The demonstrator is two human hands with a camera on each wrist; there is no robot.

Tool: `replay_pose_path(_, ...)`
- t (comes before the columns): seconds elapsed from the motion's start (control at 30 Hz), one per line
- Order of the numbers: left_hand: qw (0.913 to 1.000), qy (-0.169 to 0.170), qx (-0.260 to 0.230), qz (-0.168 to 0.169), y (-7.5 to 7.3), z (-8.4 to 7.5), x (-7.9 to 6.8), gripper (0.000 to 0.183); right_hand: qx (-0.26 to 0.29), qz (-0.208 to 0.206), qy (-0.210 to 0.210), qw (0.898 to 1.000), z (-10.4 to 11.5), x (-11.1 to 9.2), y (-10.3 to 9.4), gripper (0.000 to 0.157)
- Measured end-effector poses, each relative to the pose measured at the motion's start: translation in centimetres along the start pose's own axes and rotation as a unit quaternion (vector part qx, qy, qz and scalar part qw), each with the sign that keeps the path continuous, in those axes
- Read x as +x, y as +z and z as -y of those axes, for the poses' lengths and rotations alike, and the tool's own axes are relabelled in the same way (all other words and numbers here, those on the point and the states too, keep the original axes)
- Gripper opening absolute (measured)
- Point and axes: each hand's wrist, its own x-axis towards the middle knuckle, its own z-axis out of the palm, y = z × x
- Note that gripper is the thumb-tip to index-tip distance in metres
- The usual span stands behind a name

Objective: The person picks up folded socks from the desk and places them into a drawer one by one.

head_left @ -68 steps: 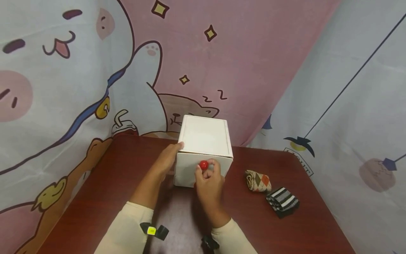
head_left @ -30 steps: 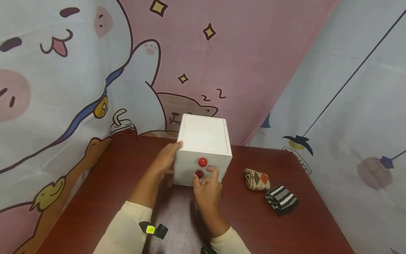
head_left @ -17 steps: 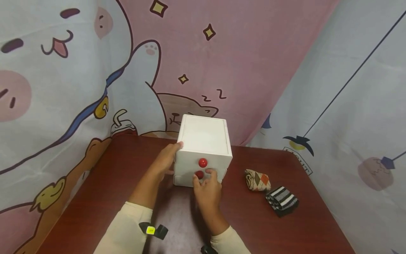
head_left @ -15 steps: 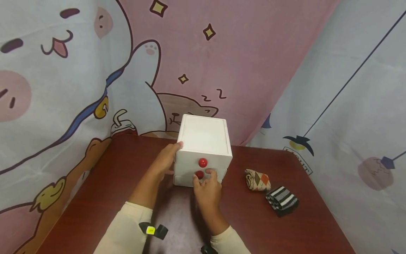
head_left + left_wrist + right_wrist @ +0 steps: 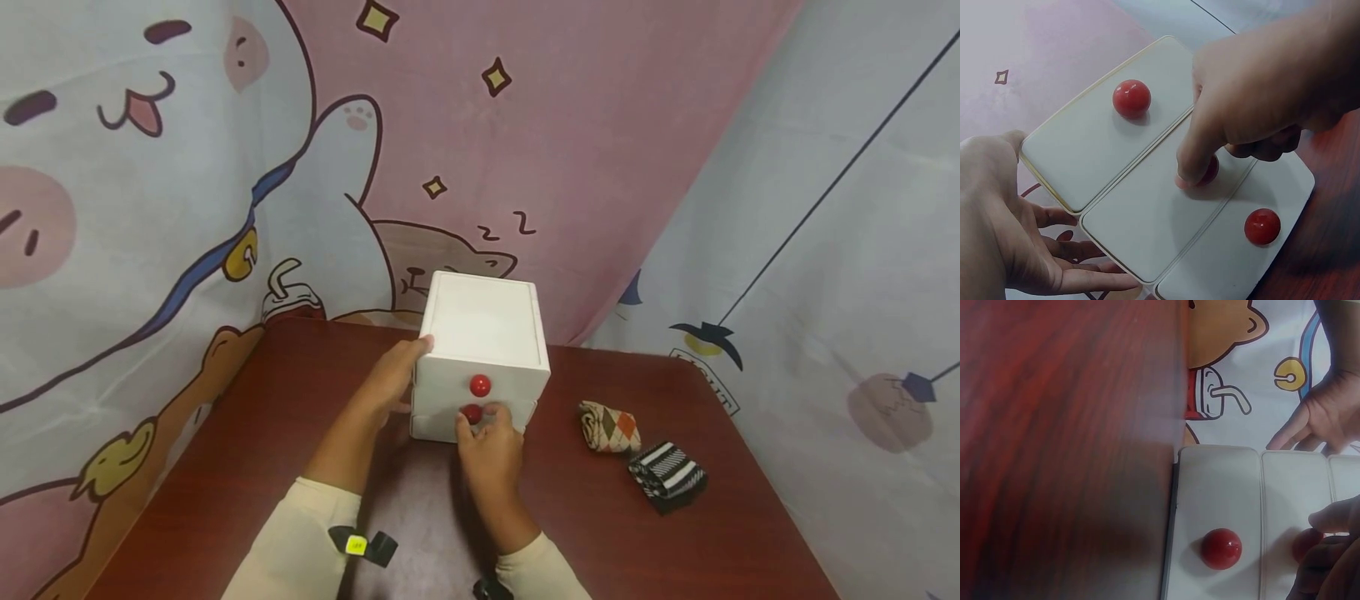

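Note:
A small white drawer cabinet (image 5: 483,321) stands on the table, showing three stacked drawer fronts in the left wrist view, each with a round red knob. My right hand (image 5: 491,457) pinches the middle knob (image 5: 471,413) between thumb and forefinger, partly covering it. Above it, the top knob (image 5: 481,385) is bare; the bottom knob (image 5: 1262,226) is free too, though hidden by the hand in the head view. My left hand (image 5: 393,375) braces the cabinet's left side, fingers extended along it and thumb at the upper edge. All three drawer fronts sit about flush.
To the right of the cabinet lie a rolled argyle sock bundle (image 5: 610,427) and a folded black-and-white striped one (image 5: 667,475) on the reddish-brown table (image 5: 585,533). Cartoon-printed cloth (image 5: 570,167) hangs behind the table and along both sides.
My right hand has left the top knob and moved down to the middle one, its fingers now closing on it. The dark gap above the top drawer front is gone. The left hand stays put.

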Motion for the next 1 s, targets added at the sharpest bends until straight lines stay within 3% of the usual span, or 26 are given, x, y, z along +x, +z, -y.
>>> replay_pose_path(0.37,1.0,-0.002,0.005,-0.003,0.2,-0.1,-0.1,0.075,0.007,0.005,-0.008,1.0,0.0,0.1,-0.2,0.029)
replay_pose_path(0.67,1.0,0.0,-0.002,0.003,0.1,-0.2,0.0,0.073,-0.022,0.0,-0.016,1.0,0.1,-0.5,-0.7,0.029)
replay_pose_path(1.0,0.9998,0.021,-0.005,0.006,0.1,-0.1,0.0,0.066,-0.012,0.015,-0.053,0.998,0.5,-1.7,-2.0,0.028)
